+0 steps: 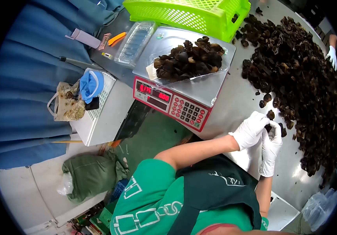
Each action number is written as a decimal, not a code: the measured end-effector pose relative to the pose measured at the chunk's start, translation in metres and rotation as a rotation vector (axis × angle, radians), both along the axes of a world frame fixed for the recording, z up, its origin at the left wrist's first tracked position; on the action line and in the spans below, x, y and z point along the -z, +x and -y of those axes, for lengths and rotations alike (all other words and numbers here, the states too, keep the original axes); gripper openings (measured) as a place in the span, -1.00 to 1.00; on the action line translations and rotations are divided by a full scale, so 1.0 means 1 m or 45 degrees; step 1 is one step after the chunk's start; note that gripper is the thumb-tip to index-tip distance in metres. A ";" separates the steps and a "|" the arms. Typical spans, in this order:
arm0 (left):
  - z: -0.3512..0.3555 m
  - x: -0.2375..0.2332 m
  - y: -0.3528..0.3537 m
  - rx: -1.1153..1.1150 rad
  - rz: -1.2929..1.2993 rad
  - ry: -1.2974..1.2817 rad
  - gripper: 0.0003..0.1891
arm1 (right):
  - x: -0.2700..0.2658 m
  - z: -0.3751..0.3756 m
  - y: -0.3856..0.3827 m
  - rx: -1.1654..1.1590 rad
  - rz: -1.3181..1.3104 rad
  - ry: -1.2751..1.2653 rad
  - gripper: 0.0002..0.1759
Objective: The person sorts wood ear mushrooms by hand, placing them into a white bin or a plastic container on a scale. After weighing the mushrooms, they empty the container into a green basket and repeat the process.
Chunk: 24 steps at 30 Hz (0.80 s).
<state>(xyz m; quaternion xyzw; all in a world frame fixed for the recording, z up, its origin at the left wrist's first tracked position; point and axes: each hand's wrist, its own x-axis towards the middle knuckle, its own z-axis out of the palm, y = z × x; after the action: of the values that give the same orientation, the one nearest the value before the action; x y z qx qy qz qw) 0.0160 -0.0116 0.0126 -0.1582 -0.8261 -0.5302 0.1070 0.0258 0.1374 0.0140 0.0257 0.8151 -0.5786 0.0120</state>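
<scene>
My left hand [250,129], in a white glove, reaches in over the steel table [227,113] with its fingers pinched. Close against it, the gloved right hand [271,150] is pinched too, and the fingertips of both hands meet at a small dark brown piece [268,127] that looks like dried wood ear fungus. Fingers partly hide this piece. A few loose dark pieces [267,97] lie just beyond the hands. To the left, a clear plastic tray [218,74] heaped with similar pieces [190,58] rests on a digital scale [168,100] with lit red digits.
A large pile of dark pieces [290,78] covers the table's right side. A green plastic crate [168,13] stands behind the scale, beside stacked clear trays [136,42], an orange cutter [116,38] and a bottle [86,38]. Another person's gloved hand [332,56] is at far right.
</scene>
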 end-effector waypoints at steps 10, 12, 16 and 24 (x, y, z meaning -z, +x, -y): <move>0.143 -0.108 -0.026 -0.536 -0.500 -0.351 -0.63 | -0.117 0.149 -0.080 -0.621 -0.514 -0.190 -0.67; 0.171 -0.120 -0.032 -0.587 -0.559 -0.419 -0.65 | -0.119 0.182 -0.098 -0.670 -0.664 -0.125 -0.69; 0.226 -0.105 -0.040 -0.689 -0.436 -0.708 -0.65 | -0.098 0.245 -0.126 -0.584 -0.844 0.256 -0.77; 0.238 -0.098 -0.037 -0.562 -0.303 -0.876 -0.55 | -0.089 0.254 -0.127 -0.595 -0.764 0.535 -0.78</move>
<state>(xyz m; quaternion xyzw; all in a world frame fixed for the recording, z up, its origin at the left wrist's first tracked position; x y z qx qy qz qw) -0.0206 -0.2496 0.1102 -0.0644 -0.9508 -0.1660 0.2536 -0.1010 -0.1163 0.1028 -0.3269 0.8664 -0.3638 -0.1002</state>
